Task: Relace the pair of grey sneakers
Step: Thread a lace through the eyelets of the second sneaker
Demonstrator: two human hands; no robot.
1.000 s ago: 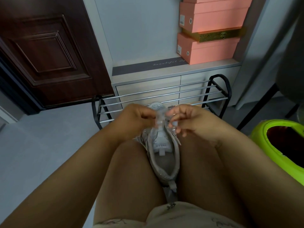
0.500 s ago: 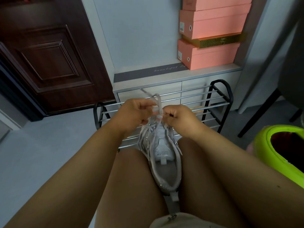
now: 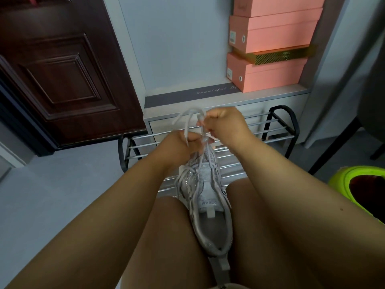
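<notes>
At centre frame, I am pinching the lace [image 3: 188, 119] with my left hand [image 3: 179, 142] and right hand [image 3: 225, 124], drawing it evenly above the sneaker [image 3: 208, 197].

Sneaker [image 3: 205, 197]: grey mesh cloth, glittery trim, woven lace [image 3: 188, 122]. Shoe rack [image 3: 277, 124]: shiny metal rods, black frame. Upper left door [image 3: 62, 76]: glossy dark wood. Shoe boxes [image 3: 268, 76]: matt pink cardboard.

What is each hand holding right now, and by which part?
Both grip the sneaker's lace: the right hand pinches a strand raised above the toe, the left hand grips strands lower, near the toe end.
</notes>
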